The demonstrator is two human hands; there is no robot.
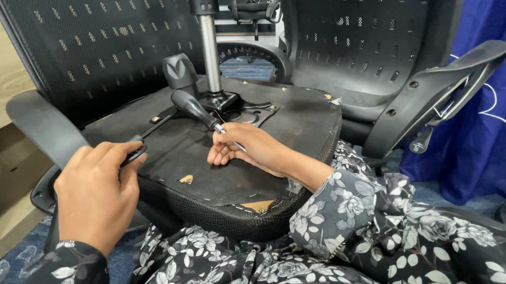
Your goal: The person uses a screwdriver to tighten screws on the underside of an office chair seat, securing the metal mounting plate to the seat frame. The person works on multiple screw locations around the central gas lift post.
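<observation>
Two bare hands work on the upturned black fabric-covered underside of an office chair seat [207,163], which lies across the person's lap in the head view, its mesh-edged rim toward the floral black-and-white sleeves [341,213]. The left hand [99,191] is curled shut over a thin black metal lever [157,124] that runs along the seat's underside toward the central mechanism; the fingers wrap its near end at the seat's left edge. The right hand [247,148] rests on the middle of the seat's underside with fingers drawn together around the metal shaft of a black-handled screwdriver [194,107], whose handle slants up and away to the left, near the black metal mounting plate [245,110]. A shiny chrome gas-lift cylinder [210,50] stands upright from that plate. Beyond it rise a black mesh chair back [104,45] on the left and a second black mesh chair back [364,33] on the right. A curved black plastic armrest [41,124] sits just left of the left hand, and another black armrest [439,87] stretches out on the right, in front of a blue cloth [500,113]
</observation>
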